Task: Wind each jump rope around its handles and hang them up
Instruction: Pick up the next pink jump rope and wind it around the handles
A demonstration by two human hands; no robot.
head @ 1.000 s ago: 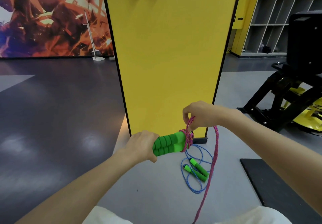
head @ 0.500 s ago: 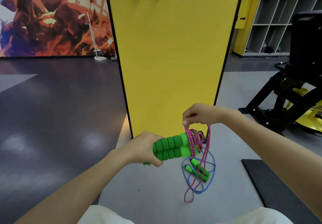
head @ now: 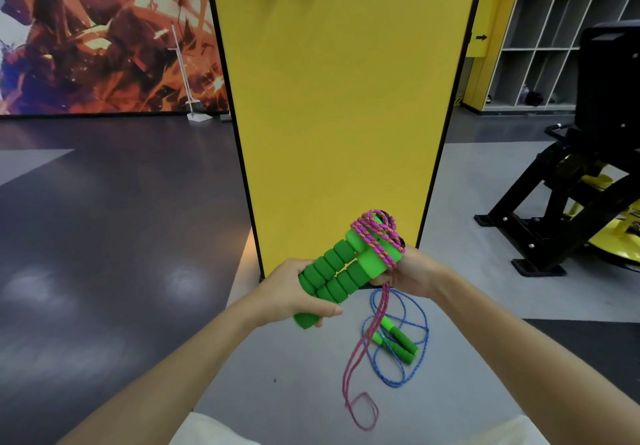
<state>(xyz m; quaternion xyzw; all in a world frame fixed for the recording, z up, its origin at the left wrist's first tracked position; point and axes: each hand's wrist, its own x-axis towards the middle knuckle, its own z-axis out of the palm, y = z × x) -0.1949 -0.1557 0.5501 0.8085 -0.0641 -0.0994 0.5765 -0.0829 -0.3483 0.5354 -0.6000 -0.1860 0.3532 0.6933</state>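
left hand (head: pixel 294 294) grips 2 handles (head: pixel 341 269) at near end | long axis rises up-right to right hand (head: pixel 414 274) | right hand holds rope (head: pixel 375 236) beside wound far end | loose tail hangs below it

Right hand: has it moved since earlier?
Yes. The right hand, pinching the pink rope, dropped from over the yellow panel to its bottom corner, beside the green handles.

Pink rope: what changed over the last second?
The handles tilted from level to pointing up. More turns of the pink rope sit round their top, and its hanging tail got shorter. The right hand dropped from above the wound end to beside it, holding the rope. The left hand kept its grip on the handles; the blue rope did not move.
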